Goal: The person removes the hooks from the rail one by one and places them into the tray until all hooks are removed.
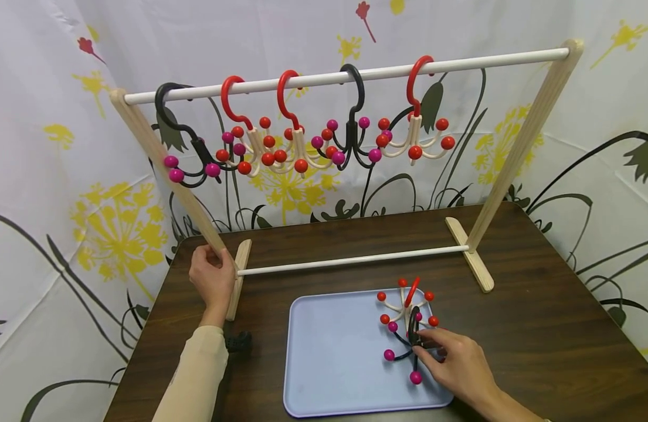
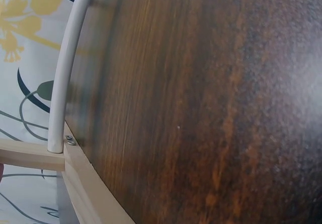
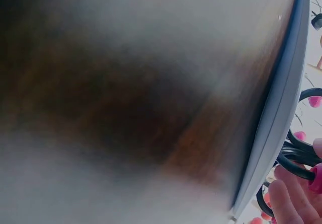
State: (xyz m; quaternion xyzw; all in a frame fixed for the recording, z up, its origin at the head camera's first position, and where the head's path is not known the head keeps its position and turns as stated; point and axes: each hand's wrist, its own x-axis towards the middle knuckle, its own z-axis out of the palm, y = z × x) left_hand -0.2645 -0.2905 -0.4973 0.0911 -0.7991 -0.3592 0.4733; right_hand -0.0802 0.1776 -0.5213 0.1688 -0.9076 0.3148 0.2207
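Observation:
Low on the rack's left wooden post [image 1: 168, 170], my left hand [image 1: 213, 278] holds on with fingers and thumb; the left wrist view shows that post [image 2: 30, 155] and barely a fingertip. Over the right side of a pale blue tray [image 1: 329, 351], my right hand [image 1: 458, 363] pinches a black hook hanger [image 1: 414, 328] with pink ball tips. Part of this hanger is hidden behind the fingers. A red-and-cream hook hanger [image 1: 408, 305] with red balls lies just behind it on the tray. In the right wrist view, the fingers [image 3: 287, 199] appear beside black prongs [image 3: 297, 153].
Several black and red hook hangers, such as the rightmost red one [image 1: 416, 111], hang from the white top rod [image 1: 477, 61]. A lower rod [image 1: 355, 259] joins the rack's feet on the dark wooden table [image 1: 545, 328]. Behind stands a flowered curtain [image 1: 49, 176].

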